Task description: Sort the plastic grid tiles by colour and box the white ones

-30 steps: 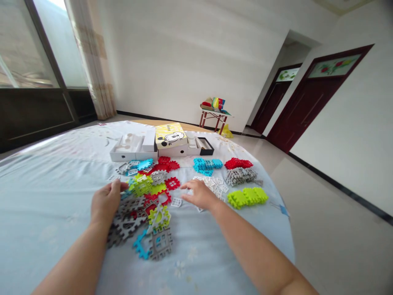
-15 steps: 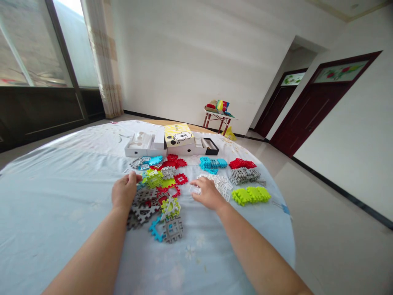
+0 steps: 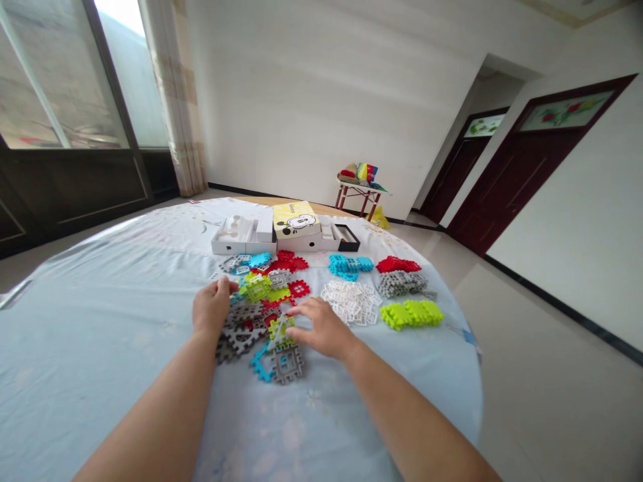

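Note:
At the left side of a mixed pile of notched plastic building tiles point(image 3: 250, 311), my left hand point(image 3: 213, 306) rests with fingers curled together; what they hold, if anything, is hidden. My right hand point(image 3: 324, 328) is over the pile's right side, thumb and fingers apart. Its thumb is close to a light grey triangular piece point(image 3: 279, 333) lying on a lime green tile point(image 3: 282, 323). In front of these lie a dark grey square tile point(image 3: 288, 364) with a window shape and a blue tile point(image 3: 261, 365). Red tiles point(image 3: 299, 288) show at the far side of the pile.
Sorted groups stand to the right: blue tiles point(image 3: 349, 266), white small frames point(image 3: 351, 302), red tiles point(image 3: 398, 265), grey tiles point(image 3: 402, 285) and lime green tiles point(image 3: 412, 314). Open white boxes point(image 3: 244, 247) and a yellow cartoon box lid point(image 3: 295, 219) line the back of the cloth-covered table point(image 3: 125, 335).
My right hand has moved left from the white frames to the mixed pile, its fingers still apart. My left hand stays by the pile's left side. The view has shifted slightly.

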`<state>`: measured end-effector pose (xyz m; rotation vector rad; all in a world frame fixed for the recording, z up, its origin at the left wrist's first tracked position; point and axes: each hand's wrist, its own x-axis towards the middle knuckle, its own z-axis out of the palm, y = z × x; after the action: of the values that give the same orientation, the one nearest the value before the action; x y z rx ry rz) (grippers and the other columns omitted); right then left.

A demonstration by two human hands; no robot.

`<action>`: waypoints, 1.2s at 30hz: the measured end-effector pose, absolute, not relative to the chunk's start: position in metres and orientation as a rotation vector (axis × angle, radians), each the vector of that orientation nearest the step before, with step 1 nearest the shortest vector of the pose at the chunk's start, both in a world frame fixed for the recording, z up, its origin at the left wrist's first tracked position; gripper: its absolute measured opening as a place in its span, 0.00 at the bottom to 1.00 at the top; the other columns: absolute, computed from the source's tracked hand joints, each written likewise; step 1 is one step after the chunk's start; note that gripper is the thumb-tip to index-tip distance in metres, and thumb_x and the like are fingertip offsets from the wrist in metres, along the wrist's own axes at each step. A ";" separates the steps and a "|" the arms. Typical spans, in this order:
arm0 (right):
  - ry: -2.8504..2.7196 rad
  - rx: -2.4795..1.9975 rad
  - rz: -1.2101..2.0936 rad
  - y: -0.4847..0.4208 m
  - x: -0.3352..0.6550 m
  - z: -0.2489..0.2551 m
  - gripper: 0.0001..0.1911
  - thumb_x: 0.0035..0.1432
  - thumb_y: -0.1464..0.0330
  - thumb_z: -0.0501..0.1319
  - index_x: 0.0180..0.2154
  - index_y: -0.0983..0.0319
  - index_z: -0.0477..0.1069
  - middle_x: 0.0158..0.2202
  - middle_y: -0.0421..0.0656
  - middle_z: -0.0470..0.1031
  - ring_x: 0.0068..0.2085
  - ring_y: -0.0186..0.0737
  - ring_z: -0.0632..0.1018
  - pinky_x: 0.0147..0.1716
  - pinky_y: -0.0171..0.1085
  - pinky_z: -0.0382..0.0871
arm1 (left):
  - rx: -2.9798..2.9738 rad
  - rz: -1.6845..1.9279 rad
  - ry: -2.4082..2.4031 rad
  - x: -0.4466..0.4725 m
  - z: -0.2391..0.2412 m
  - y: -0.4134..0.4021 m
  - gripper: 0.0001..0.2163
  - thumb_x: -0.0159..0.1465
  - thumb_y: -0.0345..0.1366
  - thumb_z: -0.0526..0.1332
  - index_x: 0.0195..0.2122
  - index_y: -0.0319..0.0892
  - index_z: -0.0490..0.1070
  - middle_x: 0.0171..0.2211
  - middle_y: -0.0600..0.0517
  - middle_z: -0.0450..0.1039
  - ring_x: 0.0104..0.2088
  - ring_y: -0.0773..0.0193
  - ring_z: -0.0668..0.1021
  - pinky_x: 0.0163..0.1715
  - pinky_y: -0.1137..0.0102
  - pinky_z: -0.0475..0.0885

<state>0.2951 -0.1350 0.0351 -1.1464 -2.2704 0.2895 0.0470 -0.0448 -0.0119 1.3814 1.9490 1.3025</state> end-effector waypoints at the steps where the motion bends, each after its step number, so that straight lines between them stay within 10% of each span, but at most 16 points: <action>1: -2.305 -1.145 0.284 -0.137 0.289 0.034 0.20 0.51 0.56 0.61 0.44 0.59 0.70 0.41 0.44 0.71 0.46 0.41 0.69 0.46 0.40 0.60 | 1.378 1.300 1.948 0.048 -0.010 -0.046 0.21 0.56 0.49 0.47 0.27 0.42 0.75 0.28 0.49 0.77 0.32 0.59 0.76 0.34 0.69 0.68; 36: -1.699 -1.512 0.068 -0.099 0.412 0.036 0.23 0.46 0.62 0.65 0.46 0.60 0.68 0.43 0.46 0.70 0.46 0.43 0.70 0.48 0.43 0.62 | 1.449 1.188 2.040 0.040 -0.007 -0.039 0.17 0.54 0.43 0.50 0.30 0.41 0.76 0.29 0.51 0.78 0.36 0.57 0.76 0.35 0.68 0.68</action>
<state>0.4122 -0.0990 0.0363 -1.5119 -1.6988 0.0678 0.0401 -0.0387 -0.0073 1.4491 2.0395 1.1875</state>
